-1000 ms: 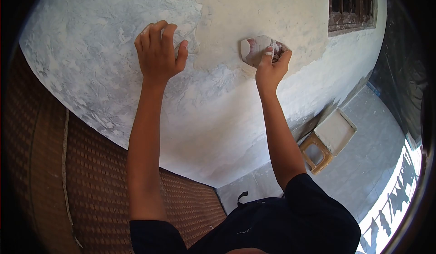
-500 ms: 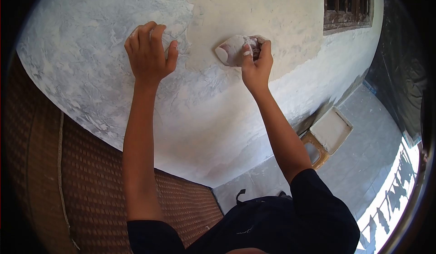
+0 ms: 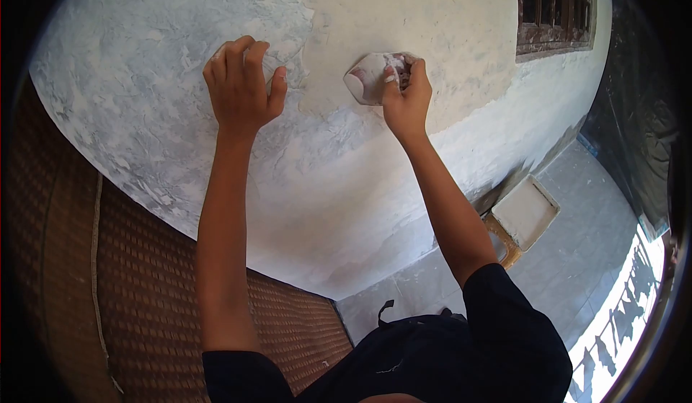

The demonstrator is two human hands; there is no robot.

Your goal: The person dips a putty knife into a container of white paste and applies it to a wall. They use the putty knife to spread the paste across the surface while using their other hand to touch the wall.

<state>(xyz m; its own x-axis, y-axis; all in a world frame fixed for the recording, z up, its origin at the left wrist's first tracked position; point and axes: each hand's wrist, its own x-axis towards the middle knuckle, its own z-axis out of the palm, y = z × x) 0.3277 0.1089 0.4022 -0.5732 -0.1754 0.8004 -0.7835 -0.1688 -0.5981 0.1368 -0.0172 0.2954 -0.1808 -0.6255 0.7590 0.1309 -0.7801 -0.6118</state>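
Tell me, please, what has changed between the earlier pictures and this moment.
The right hand has moved the putty-smeared scraper leftward along the wall, closer to the left hand. Nothing was taken hold of or let go: the right hand still grips the scraper, the left hand stays empty at the wall, and the tray remains below.

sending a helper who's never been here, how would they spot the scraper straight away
On the big wall, find the cream patch left of the brown window. Over its lower left part, the right hand grips the scraper. It is a flat, angular plate smeared with white, and the only tool in hand, unlike the rectangular tray below.
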